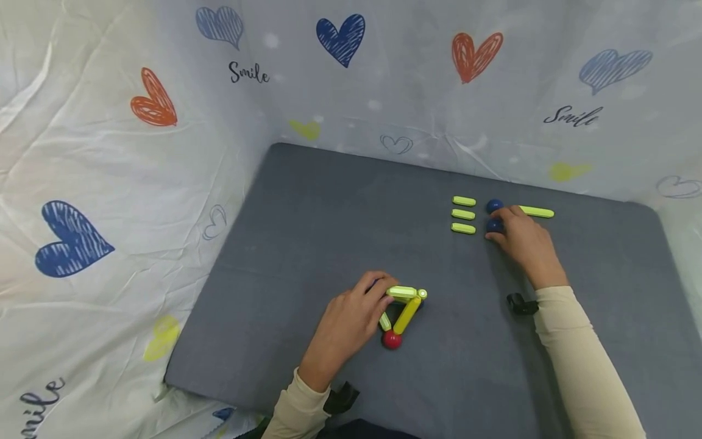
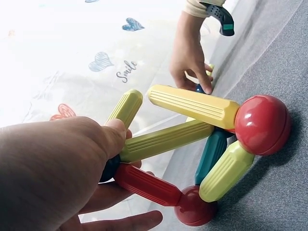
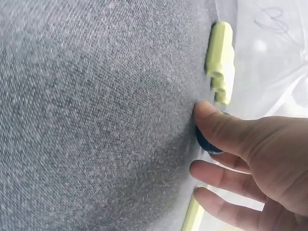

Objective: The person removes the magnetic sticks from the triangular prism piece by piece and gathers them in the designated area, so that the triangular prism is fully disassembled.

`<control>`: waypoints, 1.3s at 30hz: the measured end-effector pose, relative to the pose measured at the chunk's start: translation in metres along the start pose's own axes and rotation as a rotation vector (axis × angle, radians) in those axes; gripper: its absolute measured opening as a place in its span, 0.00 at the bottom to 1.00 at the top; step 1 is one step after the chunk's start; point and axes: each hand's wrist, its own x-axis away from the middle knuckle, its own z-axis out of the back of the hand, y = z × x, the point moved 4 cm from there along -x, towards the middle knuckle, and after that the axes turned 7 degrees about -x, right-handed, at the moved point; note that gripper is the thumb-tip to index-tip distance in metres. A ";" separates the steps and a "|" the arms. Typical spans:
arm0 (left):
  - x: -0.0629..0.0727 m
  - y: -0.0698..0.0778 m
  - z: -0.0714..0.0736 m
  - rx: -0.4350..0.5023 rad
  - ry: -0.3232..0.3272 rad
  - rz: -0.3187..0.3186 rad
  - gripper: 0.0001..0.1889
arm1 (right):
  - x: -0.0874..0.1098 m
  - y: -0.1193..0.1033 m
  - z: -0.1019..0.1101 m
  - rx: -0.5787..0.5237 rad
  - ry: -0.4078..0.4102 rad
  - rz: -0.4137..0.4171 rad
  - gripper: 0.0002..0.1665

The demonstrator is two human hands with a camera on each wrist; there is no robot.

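A grey fabric-covered bench (image 1: 329, 219) spreads below. The right hand (image 1: 528, 247) reaches farther forward, arched downward; the left hand (image 1: 351, 320) curls its fingers on a corner of the multicoloured plastic ball-and-stick frame (image 1: 407, 315) to its right. Three short lime-green plastic sticks (image 1: 463, 214) lie left of the right hand, whose thumb and forefinger pinch a dark-blue round ball (image 1: 495, 226).

My head view looks forward and down across the bench (image 1: 329, 213); each wrist view peers close along my fingers (image 3: 224, 178) (head and left share the stick frame (image 1: 407, 315))
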 end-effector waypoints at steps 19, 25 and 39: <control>0.000 0.002 -0.002 -0.003 0.000 -0.011 0.17 | 0.011 -0.004 0.012 -0.059 -0.002 -0.072 0.31; 0.000 0.002 -0.002 -0.009 -0.005 -0.011 0.17 | 0.032 -0.044 0.029 -0.150 0.010 0.041 0.29; -0.003 0.001 -0.001 -0.033 -0.009 0.000 0.17 | 0.097 -0.127 -0.011 -0.375 -0.198 0.352 0.32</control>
